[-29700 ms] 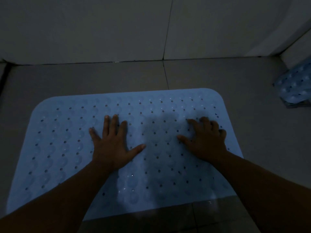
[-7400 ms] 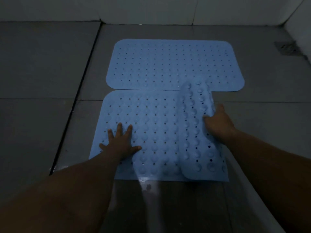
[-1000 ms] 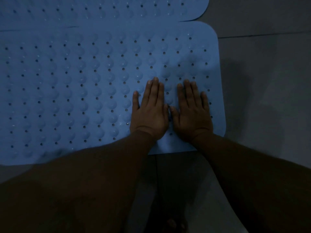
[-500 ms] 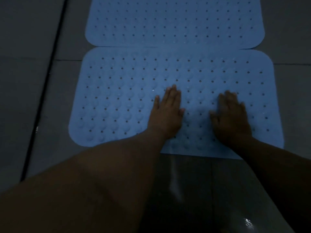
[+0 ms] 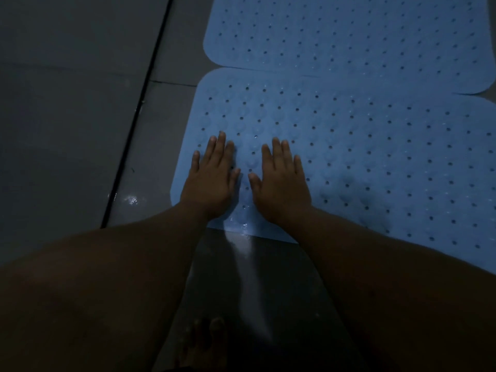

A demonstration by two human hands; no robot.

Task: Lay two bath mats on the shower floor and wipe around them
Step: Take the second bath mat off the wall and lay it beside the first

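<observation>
**Both palms flat on the near mat's lower-left corner**

At the centre of the frame, the left hand (image 5: 210, 181) and the right hand (image 5: 281, 183) lie side by side, palms down, on the near bath mat (image 5: 362, 162). Fingers on both are straight and slightly spread, pointing toward the top of the frame; neither hand grasps anything, they simply press on the blue surface. Thumbs point toward each other with a narrow strip of mat between them.

The left hand sits close to the mat's rounded lower-left corner, its little finger just inside the left edge. Both wrists cross the mat's lower edge, which runs from that corner toward the lower right of the frame. The rest of this mat spreads to the right, out past the frame's right border, dotted with small holes and bumps.

The far bath mat (image 5: 349, 33) fills the upper right; its lower edge meets the near mat's upper edge, touching or slightly overlapping.

Bare grey tiled floor (image 5: 67, 103) takes up the left side, crossed by a dark groove (image 5: 137, 114) running from the top centre down to the left forearm. A wet glint shows on the tile just left of the mat's corner. Toes of a bare foot (image 5: 204, 334) show dimly at the bottom centre, between the forearms.
</observation>
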